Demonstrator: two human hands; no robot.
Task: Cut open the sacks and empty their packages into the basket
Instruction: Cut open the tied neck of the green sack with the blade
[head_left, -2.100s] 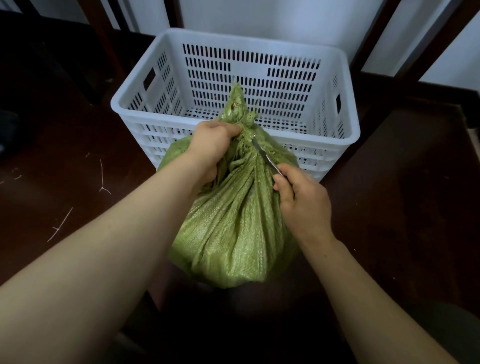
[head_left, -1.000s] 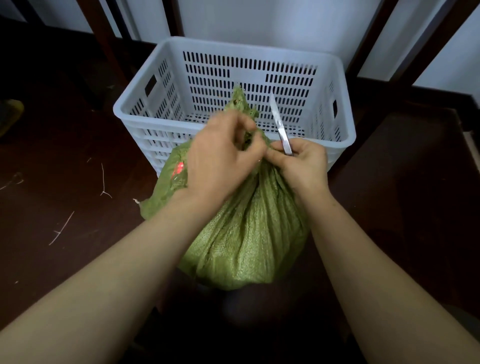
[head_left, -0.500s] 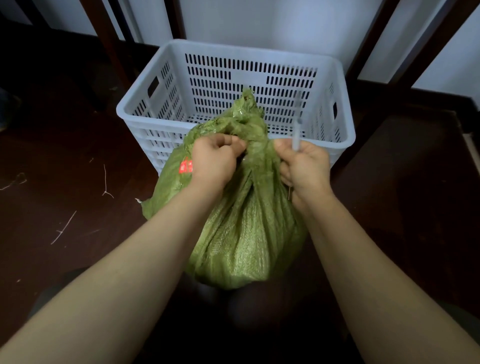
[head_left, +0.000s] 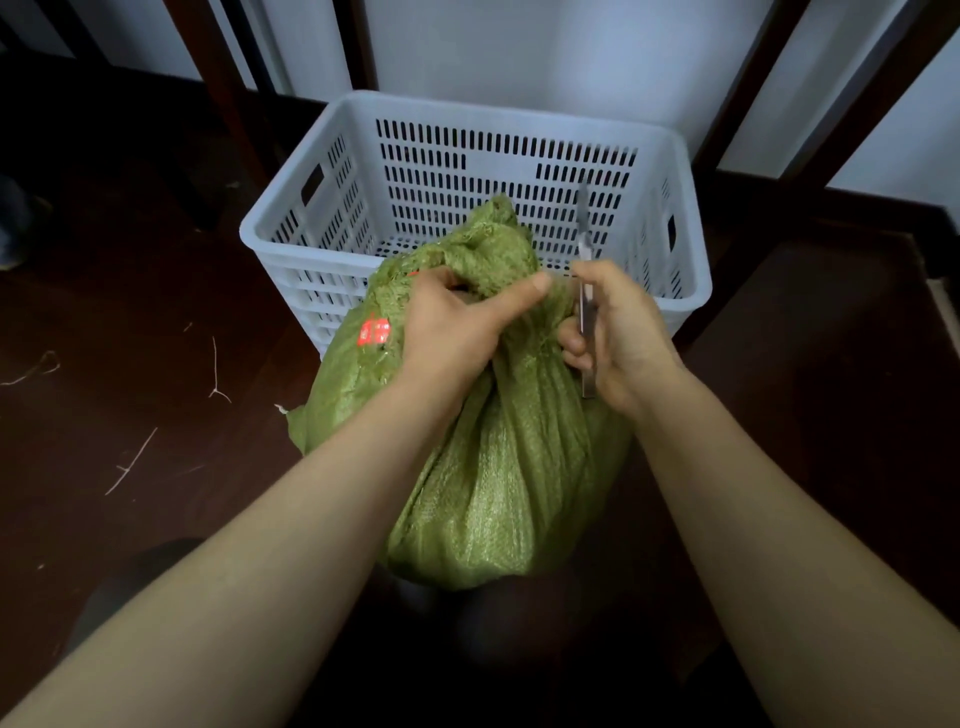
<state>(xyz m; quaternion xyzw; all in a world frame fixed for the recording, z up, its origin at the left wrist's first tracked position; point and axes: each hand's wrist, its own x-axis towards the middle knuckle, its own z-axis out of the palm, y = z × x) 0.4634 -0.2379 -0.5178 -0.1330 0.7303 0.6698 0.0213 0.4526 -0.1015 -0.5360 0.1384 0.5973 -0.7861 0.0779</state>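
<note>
Green woven plastic sack (head_left: 509, 467) stands upright on the dark wooden floor (head_left: 156, 312), right between your forearms. It is pressed against the near wall of the white slotted plastic basket (head_left: 493, 117), and its bunched top pokes above the near rim. The sack's contents are hidden by the weave and folds.

Your left hand (head_left: 457, 327) is clenched on the gathered neck, with the thumb stretched across the fabric towards the right. Your right hand (head_left: 618, 338) is wrapped round a slim silver metal utility knife (head_left: 587, 317). The handle is vertical, the blade points up in front of the basket's far wall, and your knuckles are against the sack neck.

Inside the basket, only slotted walls and a strip of perforated bottom show past the sack top.

There is a red printed mark (head_left: 375, 331) on the sack's left shoulder, too blurred to read.

Pale string scraps (head_left: 215, 369) lie on the floor to the left, well apart from the sack.
</note>
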